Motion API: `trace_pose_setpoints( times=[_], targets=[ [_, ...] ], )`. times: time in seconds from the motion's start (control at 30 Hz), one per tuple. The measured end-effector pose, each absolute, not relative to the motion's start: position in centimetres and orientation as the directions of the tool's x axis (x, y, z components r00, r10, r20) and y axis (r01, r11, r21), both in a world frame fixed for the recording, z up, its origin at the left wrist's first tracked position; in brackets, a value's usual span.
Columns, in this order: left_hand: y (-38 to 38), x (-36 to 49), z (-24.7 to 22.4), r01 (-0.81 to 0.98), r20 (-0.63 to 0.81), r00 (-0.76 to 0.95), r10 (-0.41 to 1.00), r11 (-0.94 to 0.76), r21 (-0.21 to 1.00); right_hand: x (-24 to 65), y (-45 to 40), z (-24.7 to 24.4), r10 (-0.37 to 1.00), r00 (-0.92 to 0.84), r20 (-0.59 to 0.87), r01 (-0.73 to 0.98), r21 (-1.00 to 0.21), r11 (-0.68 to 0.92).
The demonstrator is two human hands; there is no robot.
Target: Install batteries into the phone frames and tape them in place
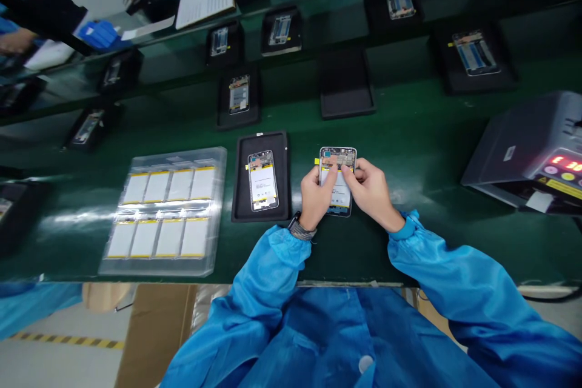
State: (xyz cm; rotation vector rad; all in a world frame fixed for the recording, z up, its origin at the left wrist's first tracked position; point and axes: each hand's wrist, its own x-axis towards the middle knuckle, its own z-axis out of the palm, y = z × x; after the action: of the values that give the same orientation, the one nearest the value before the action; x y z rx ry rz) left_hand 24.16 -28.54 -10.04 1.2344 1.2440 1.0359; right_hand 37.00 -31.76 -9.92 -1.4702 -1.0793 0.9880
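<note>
Phone frame point(340, 196) is clamped between the fingers of left hand point(315, 197) and right hand point(371, 197), near the bench point(422, 139) edge; thumbs overlap its face, most fingers hidden. Clear tray point(217, 206): eight white packs point(156, 238), glare-streaked. Adjacent black tray point(240, 207): second phone frame point(262, 185). Display unit point(522, 151): cut off right.

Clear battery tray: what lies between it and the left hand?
In the head view, a black tray holding an open-backed phone lies between the clear battery tray and left hand.

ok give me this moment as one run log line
left hand: holding open phone; right hand: holding same phone; in phone: white battery; beside: black tray, second phone
</note>
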Motion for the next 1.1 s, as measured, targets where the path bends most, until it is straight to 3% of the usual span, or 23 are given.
trace_pose_setpoints(
  times=[0.4,0.6,0.83,1.1],
  targets=[
    [-28.23,23.86,-10.31,0.081,-0.146,0.086,0.985,0.139,0.987,36.57,-31.95,-9.65,0.945,0.326,-0.004,0.166,-0.984,-0.061],
    [-28.39,24.1,-10.23,0.036,-0.218,0.086,0.972,0.216,0.976,36.4,-31.89,-9.28,0.924,0.375,-0.073,0.098,-0.988,-0.118],
    [-27.99,24.03,-9.98,-0.122,-0.232,0.202,0.952,0.259,0.958,36.81,-31.61,-9.11,0.94,0.339,-0.047,0.099,-0.991,-0.086],
    [-27.9,23.89,-10.47,-0.054,-0.28,0.153,0.948,0.291,0.955,36.76,-31.72,-9.86,0.93,0.367,-0.006,0.191,-0.978,-0.082]
  ],
)
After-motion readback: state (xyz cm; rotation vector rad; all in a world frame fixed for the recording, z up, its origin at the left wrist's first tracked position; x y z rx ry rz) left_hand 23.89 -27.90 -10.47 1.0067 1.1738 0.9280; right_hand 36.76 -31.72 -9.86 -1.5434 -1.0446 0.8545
